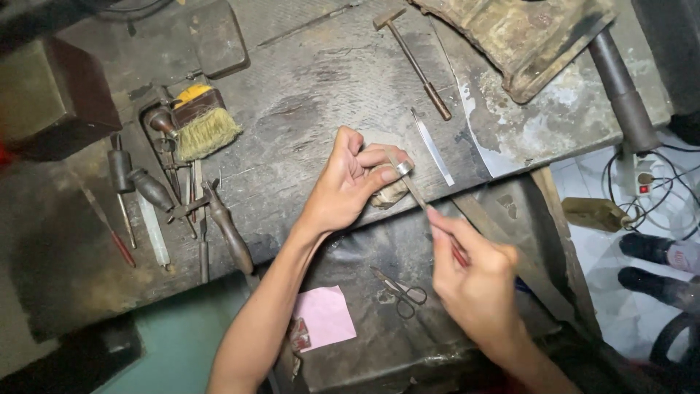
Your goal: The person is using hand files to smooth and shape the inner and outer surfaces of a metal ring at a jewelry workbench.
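My left hand [351,181] pinches a small silver ring [403,168] between thumb and fingers, braced on a worn wooden peg [389,194] at the bench edge. My right hand [474,273] grips a thin metal file [407,180] by its red handle. The file's tip passes through or against the ring. Both hands work just in front of the dark wooden workbench [321,80].
A bristle brush [204,124], several gravers and hand tools [175,204] lie at the left. A small hammer [413,60] and a flat metal strip [432,147] lie behind the hands. Small scissors [401,292] and pink paper [324,317] rest on the lower tray. A power strip [642,175] is on the floor at right.
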